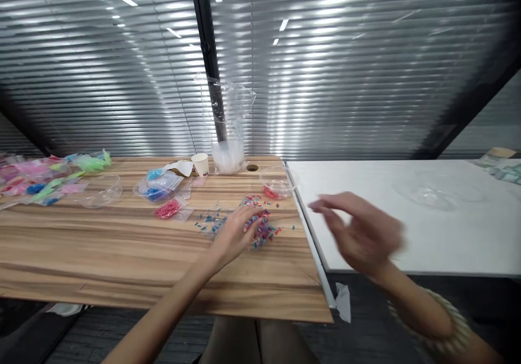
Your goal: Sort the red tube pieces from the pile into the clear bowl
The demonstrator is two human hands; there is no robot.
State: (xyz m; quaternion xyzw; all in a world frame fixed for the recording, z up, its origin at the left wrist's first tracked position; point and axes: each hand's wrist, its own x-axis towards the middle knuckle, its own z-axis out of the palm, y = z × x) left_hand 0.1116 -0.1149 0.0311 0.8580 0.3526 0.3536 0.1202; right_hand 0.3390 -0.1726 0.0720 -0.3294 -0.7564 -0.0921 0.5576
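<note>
Small red, blue and clear tube-like pieces [264,231] lie scattered in a loose pile on the wooden table. Over the pile's left side rests my left hand [235,228], thumb and fingers apart and curved, with pieces visible between them. My right hand [362,234] is in the air above the edge of the white table, smeared by motion. Its thumb and forefinger look pinched together; whatever is between them is too small to make out. Behind the pile, a clear round bowl [290,191] holds some red pieces [272,192].
Left of the pile are a bag of pink-red pieces [167,209], a clear tub with blue contents [157,190] and a paper cup [200,165]. Colourful plastic bags [44,174] heap up far left. Clear lids [427,196] lie on the white table [480,234].
</note>
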